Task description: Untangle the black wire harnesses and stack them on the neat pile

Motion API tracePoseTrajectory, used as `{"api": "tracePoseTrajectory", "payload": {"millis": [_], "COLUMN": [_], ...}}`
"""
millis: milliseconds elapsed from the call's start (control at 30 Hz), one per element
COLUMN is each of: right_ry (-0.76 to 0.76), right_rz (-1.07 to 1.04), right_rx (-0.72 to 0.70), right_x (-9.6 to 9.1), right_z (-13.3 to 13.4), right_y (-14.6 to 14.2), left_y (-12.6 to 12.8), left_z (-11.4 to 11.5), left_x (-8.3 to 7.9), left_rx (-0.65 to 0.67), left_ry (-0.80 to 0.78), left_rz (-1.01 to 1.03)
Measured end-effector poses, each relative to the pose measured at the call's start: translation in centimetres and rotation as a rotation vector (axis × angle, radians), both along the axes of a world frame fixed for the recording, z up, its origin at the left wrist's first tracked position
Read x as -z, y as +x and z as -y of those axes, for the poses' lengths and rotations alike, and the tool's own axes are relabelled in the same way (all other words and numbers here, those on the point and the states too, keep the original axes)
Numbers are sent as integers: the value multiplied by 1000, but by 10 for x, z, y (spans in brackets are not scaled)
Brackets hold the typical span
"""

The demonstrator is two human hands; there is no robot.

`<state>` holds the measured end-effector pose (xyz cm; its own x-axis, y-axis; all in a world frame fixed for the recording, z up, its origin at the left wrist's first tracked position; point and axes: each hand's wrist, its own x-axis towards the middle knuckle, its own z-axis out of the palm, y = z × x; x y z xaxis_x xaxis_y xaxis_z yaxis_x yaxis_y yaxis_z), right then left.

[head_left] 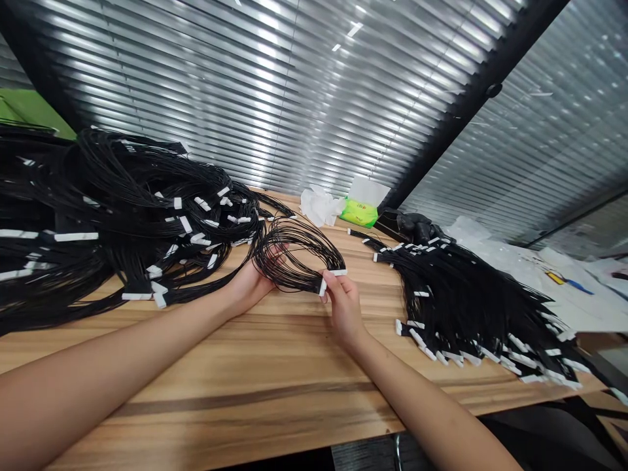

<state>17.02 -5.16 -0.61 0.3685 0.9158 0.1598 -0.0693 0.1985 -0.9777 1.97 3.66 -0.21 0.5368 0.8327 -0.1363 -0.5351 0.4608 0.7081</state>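
Observation:
A black wire harness (297, 229) hangs in a loose loop between my two hands above the wooden table. My left hand (256, 281) is closed around the bundled wires on the loop's left side, its fingertips partly hidden behind them. With my right hand (343, 297) I pinch the harness end by a white connector (322, 286), thumb on top. A second white connector (337, 271) sits just above that thumb. To the left, close to my left hand, lies a large heap of black wire harnesses (147, 190) with white connectors.
On the right, several black harnesses (466, 301) lie side by side. A green tissue pack (360, 212) and crumpled white tissue (318, 205) stand at the back, before a slatted metallic blind (255, 85). The wooden table (245, 399) has its front edge near my arms.

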Motion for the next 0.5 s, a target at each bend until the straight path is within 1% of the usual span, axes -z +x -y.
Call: {"api": "tracePoseTrajectory", "payload": {"millis": [233,367,500], "right_ry": [8,16,16], "right_rz": [35,29,12], "right_rx": [-22,-25,-17], "right_x": [3,4,1], "right_z": [0,0,2], "right_y": [0,-1,-3], "left_y": [-1,-1,1], "left_z": [2,4,6], "left_x": [6,4,2], "left_rx": [-2,32,-2], "left_ry": [162,206,231], "left_rz": [-128,-197,-233]}}
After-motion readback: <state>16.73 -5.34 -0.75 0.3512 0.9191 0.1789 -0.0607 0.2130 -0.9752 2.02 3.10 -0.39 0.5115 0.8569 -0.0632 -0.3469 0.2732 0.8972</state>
